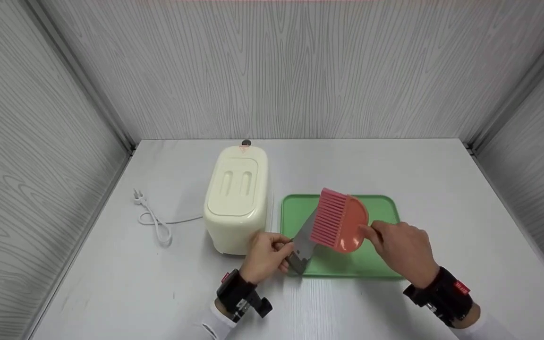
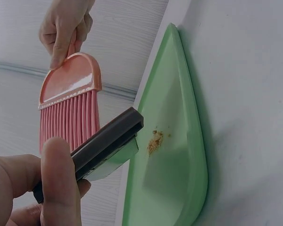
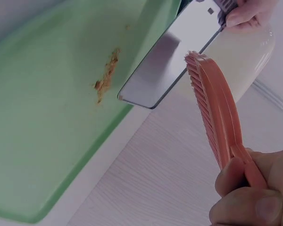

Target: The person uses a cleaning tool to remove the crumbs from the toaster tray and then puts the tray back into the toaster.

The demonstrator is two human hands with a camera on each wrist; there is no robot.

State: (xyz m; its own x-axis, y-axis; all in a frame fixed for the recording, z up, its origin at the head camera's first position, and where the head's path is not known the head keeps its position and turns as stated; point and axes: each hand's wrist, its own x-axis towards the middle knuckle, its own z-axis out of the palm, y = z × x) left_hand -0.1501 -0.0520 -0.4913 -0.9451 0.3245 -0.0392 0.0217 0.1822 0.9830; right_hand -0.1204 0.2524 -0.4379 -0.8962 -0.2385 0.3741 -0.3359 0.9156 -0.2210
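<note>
My left hand (image 1: 266, 256) grips the dark end of a flat, shiny metal crumb tray (image 3: 155, 66), which is tilted over the left part of a green tray (image 1: 381, 212). A small coral hand brush (image 1: 353, 224) with pink bristles hangs from my right hand (image 1: 403, 248), which pinches its short handle. In the head view the bristles overlap the metal plate; in the right wrist view they stand beside its face. Brown crumbs (image 2: 155, 142) lie in a little heap on the green tray below.
A cream toaster (image 1: 235, 189) with a lid stands left of the green tray, close by my left hand. Its white cord and plug (image 1: 140, 198) lie on the white table (image 1: 111, 269) further left. Grey wood-grain panels (image 1: 300, 71) enclose the back and sides.
</note>
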